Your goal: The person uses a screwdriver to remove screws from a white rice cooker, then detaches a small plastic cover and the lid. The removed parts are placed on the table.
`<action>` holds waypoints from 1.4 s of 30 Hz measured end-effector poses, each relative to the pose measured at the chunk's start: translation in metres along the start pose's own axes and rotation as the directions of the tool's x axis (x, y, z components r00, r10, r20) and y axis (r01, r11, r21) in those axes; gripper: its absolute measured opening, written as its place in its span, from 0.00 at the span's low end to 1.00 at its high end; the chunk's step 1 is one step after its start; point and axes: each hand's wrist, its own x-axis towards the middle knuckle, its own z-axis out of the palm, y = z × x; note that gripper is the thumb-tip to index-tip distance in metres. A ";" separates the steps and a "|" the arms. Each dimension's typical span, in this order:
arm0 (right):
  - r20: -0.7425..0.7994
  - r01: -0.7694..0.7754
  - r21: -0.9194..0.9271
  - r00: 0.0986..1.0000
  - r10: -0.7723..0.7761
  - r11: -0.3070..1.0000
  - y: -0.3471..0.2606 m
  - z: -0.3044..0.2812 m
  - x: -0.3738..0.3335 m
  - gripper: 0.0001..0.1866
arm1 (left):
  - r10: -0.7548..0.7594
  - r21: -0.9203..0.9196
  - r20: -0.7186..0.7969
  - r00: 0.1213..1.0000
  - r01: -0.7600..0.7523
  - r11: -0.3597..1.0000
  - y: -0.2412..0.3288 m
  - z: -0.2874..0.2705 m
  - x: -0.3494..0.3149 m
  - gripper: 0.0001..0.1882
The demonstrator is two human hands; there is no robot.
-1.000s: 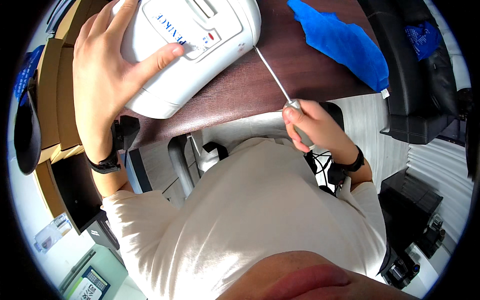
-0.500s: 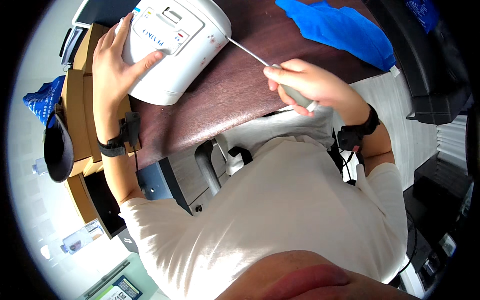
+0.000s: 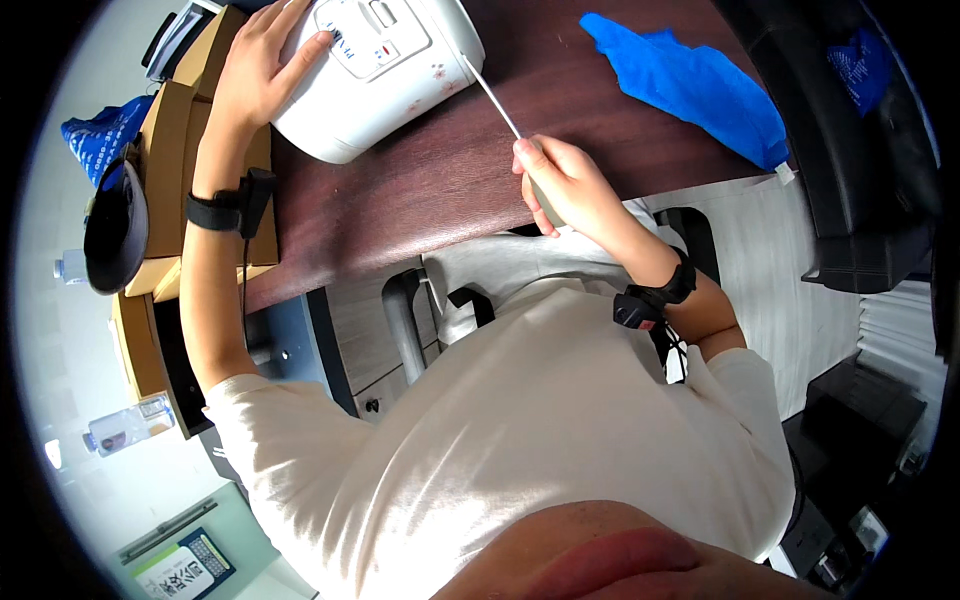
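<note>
A white rice cooker (image 3: 365, 112) with a control panel and small printed flowers sits at the far left of the dark brown table (image 3: 420, 200); the frame's top edge cuts it off. My left hand (image 3: 262, 75) lies on the cooker's left side, fingers stretched out and thumb spread onto the panel. In my right hand (image 3: 568, 185) is a screwdriver (image 3: 495, 102), its pale handle mostly covered by my closed fingers. The thin metal shaft points up and left, and its tip meets the cooker's right side near the flowers. What the tip rests in is too small to tell.
A blue cloth (image 3: 695, 95) lies on the table at the far right. Stacked cardboard boxes (image 3: 165, 175) and a dark cap (image 3: 115, 230) stand left of my left arm. Beyond the table's right end is a black padded seat (image 3: 855, 225). The table's front edge runs before my body.
My view has shifted, so the cooker sits higher in the picture. My right hand has moved left and the screwdriver points more steeply upward, its tip still at the cooker's right side.
</note>
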 end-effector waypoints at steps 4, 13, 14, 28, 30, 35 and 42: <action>-0.077 0.040 -0.155 0.996 -0.053 0.987 -0.004 0.008 0.006 0.26 | 0.122 0.049 -0.001 0.992 -0.122 0.991 -0.017 -0.002 0.003 0.32; -0.071 0.104 -0.202 0.990 -0.121 0.974 -0.011 0.022 0.012 0.25 | -0.224 0.152 -0.003 0.975 0.222 0.963 0.003 0.008 0.000 0.35; -0.075 0.094 -0.202 0.991 -0.111 0.975 -0.010 0.023 0.011 0.25 | -0.303 0.152 0.008 0.953 0.298 0.942 0.013 0.009 0.005 0.36; -0.168 -0.077 -0.038 0.983 0.070 0.996 -0.007 0.026 0.029 0.28 | -0.375 0.314 -0.405 0.834 0.512 0.800 0.100 0.008 0.027 0.30; -0.181 -0.071 -0.066 0.982 0.058 0.995 -0.009 0.020 0.034 0.30 | -0.378 0.323 -0.429 0.820 0.530 0.784 0.106 0.008 0.027 0.28; -0.088 -0.025 -0.244 0.996 0.004 0.969 -0.042 0.007 0.041 0.25 | -0.418 0.229 -0.488 0.766 0.575 0.785 0.108 0.007 0.029 0.25; -0.090 -0.079 -0.137 0.994 0.067 0.987 -0.045 0.002 0.052 0.25 | -0.536 0.139 -0.491 0.687 0.669 0.730 0.109 0.020 0.040 0.22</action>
